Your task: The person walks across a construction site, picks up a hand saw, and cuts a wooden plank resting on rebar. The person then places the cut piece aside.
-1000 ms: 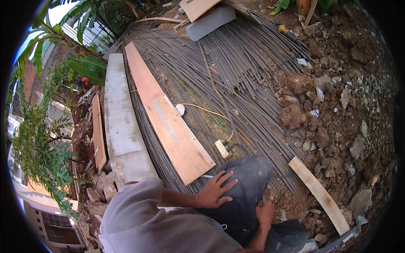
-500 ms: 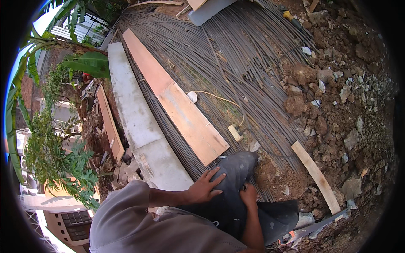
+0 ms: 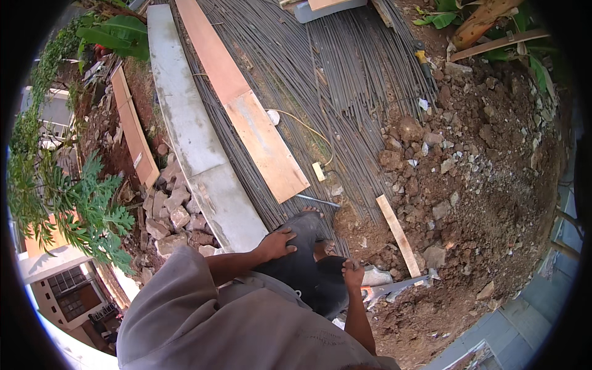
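Note:
My left hand (image 3: 275, 244) lies on the dark trousers (image 3: 296, 265) over my left leg, its fingers stretched out and holding nothing. Close to my right knee, my right hand (image 3: 353, 274) is raised with its fingers curled in, and nothing shows in them. Just right of that hand, on the dirt, lies a handsaw (image 3: 394, 287) with an orange-marked handle. A short wooden strip (image 3: 399, 237) reaches down to the saw's far end. In front of my feet lies a thin metal rod (image 3: 317, 200).
Long steel bars (image 3: 345, 80) cover the ground ahead. On them lie a plywood plank (image 3: 265, 142) and a white power socket (image 3: 319, 171) with its cord. A concrete slab (image 3: 191, 135) runs along the left, beside broken stones (image 3: 179, 216). Rubble (image 3: 456, 160) fills the right; a yellow-handled tool (image 3: 422, 58) lies far off.
My right hand has lifted from the inner leg to beside the right knee, its fingers curling. The left hand stays on the leg. The view has turned, showing more rubble on the right.

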`<action>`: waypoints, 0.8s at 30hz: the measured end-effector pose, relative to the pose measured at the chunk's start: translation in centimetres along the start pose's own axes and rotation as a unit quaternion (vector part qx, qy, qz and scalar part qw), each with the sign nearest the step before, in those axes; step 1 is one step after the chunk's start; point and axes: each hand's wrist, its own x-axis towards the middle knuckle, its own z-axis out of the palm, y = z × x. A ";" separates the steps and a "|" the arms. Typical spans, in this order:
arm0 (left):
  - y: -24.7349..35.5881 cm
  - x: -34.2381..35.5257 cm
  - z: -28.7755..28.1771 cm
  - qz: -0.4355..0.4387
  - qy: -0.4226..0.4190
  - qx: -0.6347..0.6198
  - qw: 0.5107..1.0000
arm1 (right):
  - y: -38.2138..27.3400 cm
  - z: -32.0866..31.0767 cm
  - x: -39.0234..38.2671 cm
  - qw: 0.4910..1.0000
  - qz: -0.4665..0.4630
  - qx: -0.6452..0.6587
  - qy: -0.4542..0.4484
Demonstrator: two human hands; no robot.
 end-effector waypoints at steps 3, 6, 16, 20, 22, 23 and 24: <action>1.1 -0.7 -3.3 -0.064 -0.029 -0.030 0.997 | -3.0 -5.9 -1.4 0.997 -0.039 -0.061 0.022; 1.2 -1.3 -6.1 -0.092 0.008 -0.099 0.991 | -5.3 -10.0 -2.6 0.997 0.054 -0.009 0.054; -9.7 -5.4 -6.3 -0.321 0.294 -0.248 0.865 | -8.6 -8.4 -1.7 0.999 -0.021 -0.025 0.029; -10.5 -6.6 -6.1 -0.382 0.267 -0.268 0.843 | -6.4 -8.4 4.1 0.990 -0.130 0.049 0.003; -11.5 -5.7 -3.9 -0.407 0.271 -0.280 0.826 | -5.9 -8.8 7.1 0.987 -0.146 0.071 -0.020; -11.7 -5.2 -2.5 -0.415 0.279 -0.284 0.818 | -9.0 -8.0 5.7 0.993 -0.107 0.051 -0.016; -11.7 -4.7 -1.1 -0.424 0.285 -0.290 0.809 | -14.1 -6.8 2.4 0.997 -0.068 0.027 -0.010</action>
